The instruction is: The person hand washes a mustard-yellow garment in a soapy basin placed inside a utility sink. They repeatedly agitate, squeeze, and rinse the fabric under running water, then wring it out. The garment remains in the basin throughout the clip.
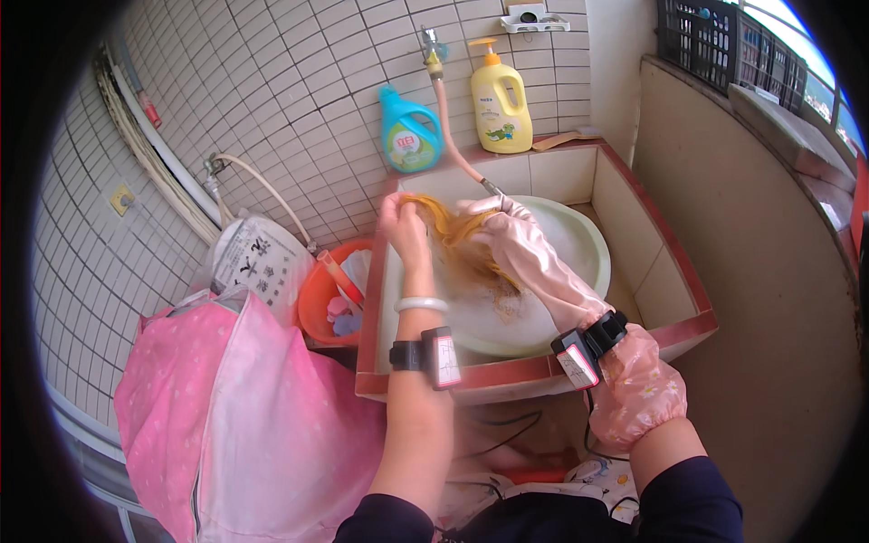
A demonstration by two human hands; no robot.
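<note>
A limp, wet mustard-yellow cloth [453, 226] is stretched between my two hands above the basin; its lower end looks brownish and stringy, and its exact kind is unclear. My bare left hand [404, 219] is closed on its left end, fingers pinched together. A pale pink rubber glove with a flowered cuff covers my right hand [503, 222], which grips the cloth's right part. Beneath them, the pale green basin [599, 262] holds cloudy, foamy water. It sits inside a tiled sink [670, 253] with a red-brown rim.
A pink hose [450, 136] runs from the wall tap [431, 50] down to the basin. A turquoise detergent bottle [409, 136] and a yellow pump bottle [501, 104] stand on the back ledge. At left are an orange bucket [314, 299] and a pink cover [262, 407].
</note>
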